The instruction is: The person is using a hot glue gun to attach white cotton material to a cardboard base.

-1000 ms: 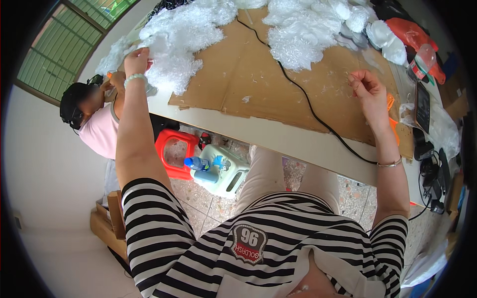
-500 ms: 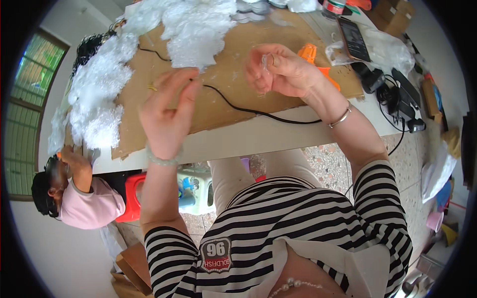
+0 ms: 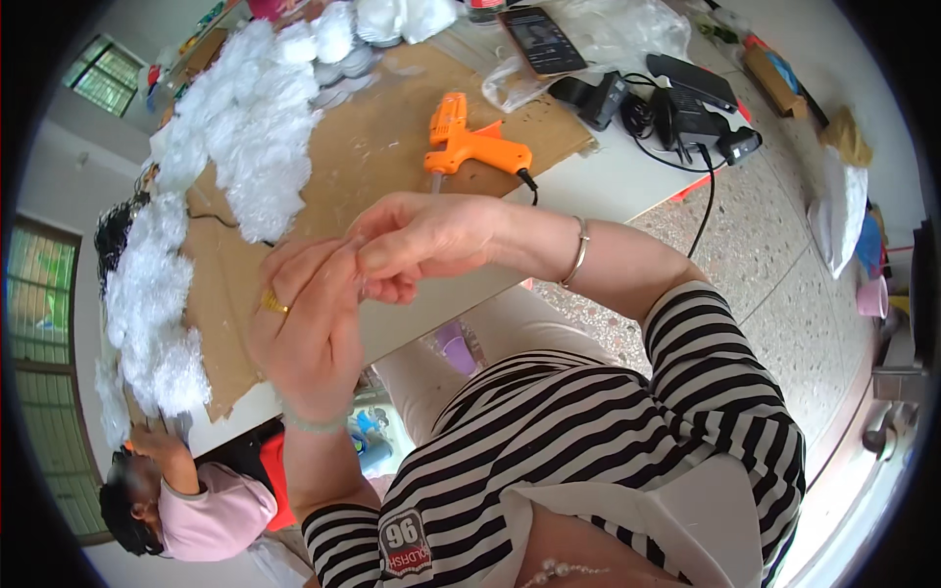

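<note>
My two hands meet above the near edge of the table. My right hand [image 3: 426, 240] has its thumb and fingers pinched, with a small clear piece [image 3: 367, 288] partly showing at the fingertips. My left hand [image 3: 314, 318], with a gold ring, closes against those fingertips from the left; its fingers hide what lies between. Beyond the right wrist an orange glue gun [image 3: 480, 147] rests on a sheet of brown cardboard [image 3: 377, 137], nozzle toward me, its black cord running off the handle. White shiny mesh tufts [image 3: 260, 137] lie piled along the cardboard's far and left sides.
A phone [image 3: 542, 41] and a clear plastic bag [image 3: 627, 34] lie at the far right. Black adapters with cables [image 3: 686, 118] sit at the table's right edge. Another person in pink [image 3: 211, 514] works at the lower left. A purple cup [image 3: 455, 345] shows below the table.
Held apart before, my hands have come together, the right moving left and nearer. My view has shifted right, and the glue gun now shows fully.
</note>
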Tool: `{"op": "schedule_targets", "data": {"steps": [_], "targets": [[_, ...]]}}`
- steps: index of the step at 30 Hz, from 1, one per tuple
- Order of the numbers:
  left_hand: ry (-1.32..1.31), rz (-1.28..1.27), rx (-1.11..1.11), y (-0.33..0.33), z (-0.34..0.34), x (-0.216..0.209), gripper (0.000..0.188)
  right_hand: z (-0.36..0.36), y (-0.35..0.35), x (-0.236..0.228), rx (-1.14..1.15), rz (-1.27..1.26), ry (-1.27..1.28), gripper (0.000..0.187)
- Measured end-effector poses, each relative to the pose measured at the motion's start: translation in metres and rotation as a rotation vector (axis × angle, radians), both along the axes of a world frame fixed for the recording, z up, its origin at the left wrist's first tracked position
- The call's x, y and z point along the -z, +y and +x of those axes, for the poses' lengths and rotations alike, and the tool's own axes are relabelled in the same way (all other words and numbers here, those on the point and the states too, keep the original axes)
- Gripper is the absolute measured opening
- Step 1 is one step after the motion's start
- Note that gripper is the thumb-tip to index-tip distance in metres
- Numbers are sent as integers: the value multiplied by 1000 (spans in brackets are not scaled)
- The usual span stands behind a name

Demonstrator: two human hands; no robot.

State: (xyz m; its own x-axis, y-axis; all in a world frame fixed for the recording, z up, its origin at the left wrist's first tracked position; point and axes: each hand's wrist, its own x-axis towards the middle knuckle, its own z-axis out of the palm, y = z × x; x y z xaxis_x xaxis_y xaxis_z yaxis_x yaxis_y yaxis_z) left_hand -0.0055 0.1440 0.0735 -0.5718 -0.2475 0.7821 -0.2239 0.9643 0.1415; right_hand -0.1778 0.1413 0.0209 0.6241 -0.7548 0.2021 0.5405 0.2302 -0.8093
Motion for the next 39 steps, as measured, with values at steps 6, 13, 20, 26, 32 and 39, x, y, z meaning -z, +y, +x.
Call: {"op": "schedule_targets", "data": {"steps": [6,13,20,26,32,39], "targets": [[-183,-213,-11,21,0,-16,20,2,24,-1,-9,-62,6,19],[-157,-339,-18,32,-1,-16,16,1,50,-10,-7,-106,35,27],[358,52,-274,0,5,2,9,-17,48,7,219,-76,-112,35],[648,505,1,-12,12,27,10,-28,31,32,139,-183,-353,67],[575,733,170,5,-11,37,12,-23,28,37,127,-148,-369,62],[513,1131,250,6,-20,56,16,-10,42,16,584,-152,53,19]]}}
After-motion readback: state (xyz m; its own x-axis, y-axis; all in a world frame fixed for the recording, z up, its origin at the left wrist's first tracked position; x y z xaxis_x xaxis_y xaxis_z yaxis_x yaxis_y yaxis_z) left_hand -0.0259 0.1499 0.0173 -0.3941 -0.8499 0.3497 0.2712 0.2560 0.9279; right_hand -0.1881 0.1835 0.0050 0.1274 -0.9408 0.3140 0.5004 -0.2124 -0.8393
